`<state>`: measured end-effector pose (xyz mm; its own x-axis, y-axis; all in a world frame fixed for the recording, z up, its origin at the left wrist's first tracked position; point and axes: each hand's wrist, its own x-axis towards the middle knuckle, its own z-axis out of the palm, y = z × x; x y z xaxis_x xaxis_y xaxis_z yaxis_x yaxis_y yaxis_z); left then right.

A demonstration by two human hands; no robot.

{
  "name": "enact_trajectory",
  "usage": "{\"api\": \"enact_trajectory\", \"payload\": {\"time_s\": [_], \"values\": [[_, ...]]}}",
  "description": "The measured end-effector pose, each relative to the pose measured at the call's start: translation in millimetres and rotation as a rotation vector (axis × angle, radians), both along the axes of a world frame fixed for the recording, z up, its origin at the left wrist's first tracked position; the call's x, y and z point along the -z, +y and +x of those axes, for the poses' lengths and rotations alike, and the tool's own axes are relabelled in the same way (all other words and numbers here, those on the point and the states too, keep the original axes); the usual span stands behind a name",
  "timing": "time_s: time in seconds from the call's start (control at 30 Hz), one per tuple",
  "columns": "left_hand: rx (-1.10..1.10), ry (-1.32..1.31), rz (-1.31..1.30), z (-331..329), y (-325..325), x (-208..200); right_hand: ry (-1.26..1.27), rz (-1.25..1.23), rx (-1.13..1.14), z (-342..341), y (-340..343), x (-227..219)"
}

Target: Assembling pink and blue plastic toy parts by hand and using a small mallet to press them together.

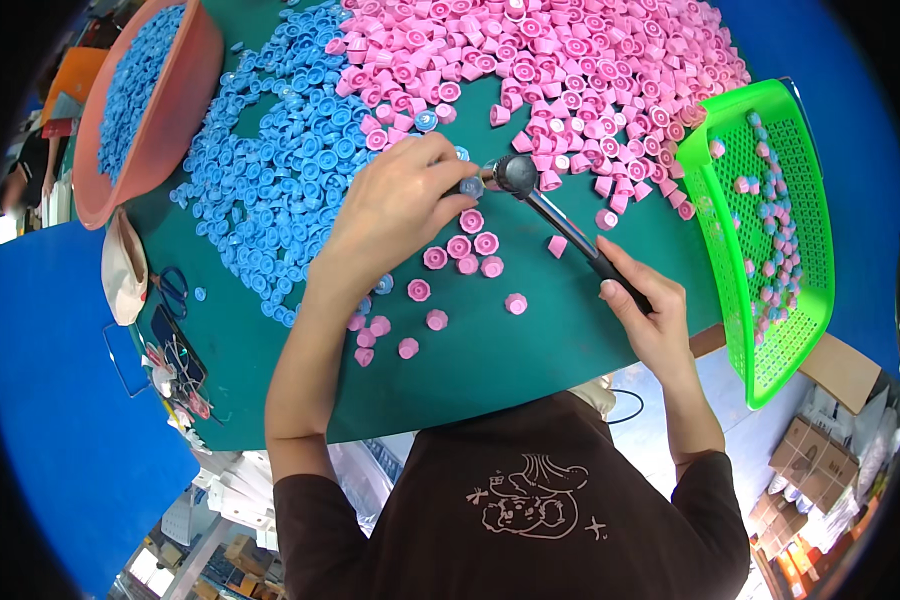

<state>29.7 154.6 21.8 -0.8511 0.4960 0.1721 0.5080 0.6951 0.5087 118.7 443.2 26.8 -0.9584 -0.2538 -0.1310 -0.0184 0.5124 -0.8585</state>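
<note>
My right hand [652, 308] is wrapped round the black grip of a hammer [560, 220] with a metal shaft. The hammer's round dark head lies just beside the fingertips of my left hand [405, 200]. My left hand is closed in a pinch, with a small blue cap [472, 187] at its fingertips; part of what it holds is hidden behind the fingers. Below it, several loose pink fluted cup-shaped pieces [459, 247] lie scattered on the green table [530, 345]. A blue cap [426, 121] sits beyond my left hand, at the edge of the pink pieces.
Blue caps [280, 170] are spread across the left, and a heap of pink pieces [580, 60] covers the back. A pink basin [185, 130] of blue caps stands far left. The green basket [715, 240] at right holds joined pink-and-blue pieces. Scissors [173, 290] and a phone [177, 345] lie left.
</note>
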Motion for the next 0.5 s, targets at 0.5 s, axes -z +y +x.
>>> {"api": "enact_trajectory", "payload": {"time_s": [0.5], "values": [[-0.853, 0.210, 0.108, 29, -197, -33, 0.031, -0.021, 0.143, -9, -7, -21]]}}
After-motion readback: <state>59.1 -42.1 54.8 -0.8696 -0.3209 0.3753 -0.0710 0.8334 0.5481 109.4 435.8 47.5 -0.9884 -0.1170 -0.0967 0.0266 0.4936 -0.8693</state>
